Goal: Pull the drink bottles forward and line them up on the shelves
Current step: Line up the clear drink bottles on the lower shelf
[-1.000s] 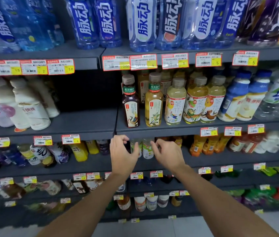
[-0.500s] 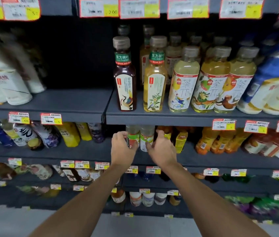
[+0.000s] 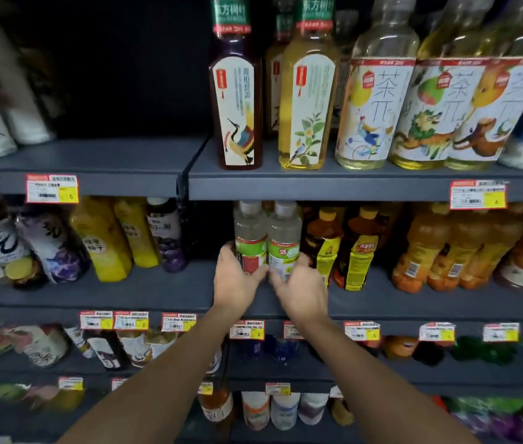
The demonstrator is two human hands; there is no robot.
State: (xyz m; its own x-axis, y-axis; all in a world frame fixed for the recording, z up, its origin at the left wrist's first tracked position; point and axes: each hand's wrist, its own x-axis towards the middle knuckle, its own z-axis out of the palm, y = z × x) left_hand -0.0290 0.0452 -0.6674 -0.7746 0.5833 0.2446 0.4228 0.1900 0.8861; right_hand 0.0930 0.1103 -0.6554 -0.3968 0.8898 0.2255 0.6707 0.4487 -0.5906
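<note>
Two pale drink bottles with white caps and green-and-red labels stand side by side on the middle grey shelf (image 3: 157, 293). My left hand (image 3: 237, 278) grips the left pale bottle (image 3: 249, 232) low on its label. My right hand (image 3: 300, 283) grips the right pale bottle (image 3: 284, 233) at its base. Both bottles are upright and touch each other. To their right stand dark tea bottles with yellow labels (image 3: 326, 248) and orange drink bottles (image 3: 420, 251).
On the shelf above (image 3: 318, 187) stand a dark tea bottle (image 3: 237, 107), a yellow tea bottle (image 3: 306, 107) and pale tea bottles (image 3: 372, 107). Yellow and purple bottles (image 3: 103, 241) lean at the left. Price tags line the shelf edges. Lower shelves hold more bottles.
The view has closed in on the middle shelf. Both hands reached in under the upper shelf and took hold of the two pale bottles, which now stand nearer the front.
</note>
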